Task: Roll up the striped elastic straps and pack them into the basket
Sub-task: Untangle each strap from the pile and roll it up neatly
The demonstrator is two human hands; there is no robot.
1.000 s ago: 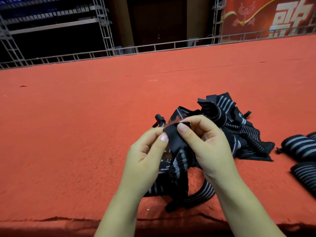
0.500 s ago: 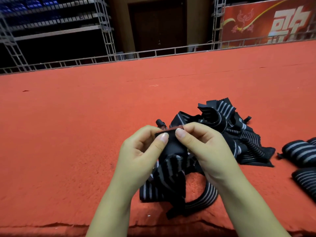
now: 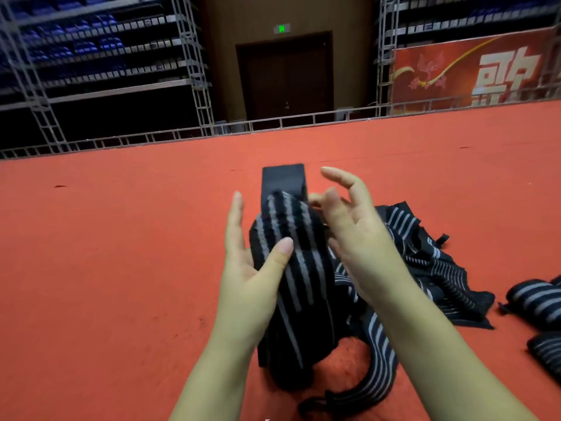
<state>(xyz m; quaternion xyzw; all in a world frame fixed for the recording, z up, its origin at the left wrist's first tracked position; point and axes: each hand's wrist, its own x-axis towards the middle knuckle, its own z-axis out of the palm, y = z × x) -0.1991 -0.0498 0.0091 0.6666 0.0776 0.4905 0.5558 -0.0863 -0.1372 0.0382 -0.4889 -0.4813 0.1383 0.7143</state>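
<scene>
I hold up a black elastic strap with grey stripes (image 3: 293, 268) in front of me, its plain black end (image 3: 283, 177) pointing up and its tail hanging down to the red carpet. My left hand (image 3: 249, 287) holds it, thumb across the striped front and straight fingers behind. Beside the strap's right edge is my right hand (image 3: 358, 238), fingers spread and loosely bent, its thumb tip near the strap's upper edge. A heap of loose striped straps (image 3: 425, 262) lies behind my right hand. No basket is in view.
Two rolled striped straps (image 3: 531, 302) (image 3: 546, 350) lie on the carpet at the right edge. The red carpet (image 3: 121, 268) stretches wide to the left and ahead. A metal truss rail (image 3: 151, 138) borders its far side, with a dark door and red banner beyond.
Both hands were pinching the strap's black end low over the heap. Now the strap is raised and stretched upright, my right hand has let go and spread, and the camera has tilted up.
</scene>
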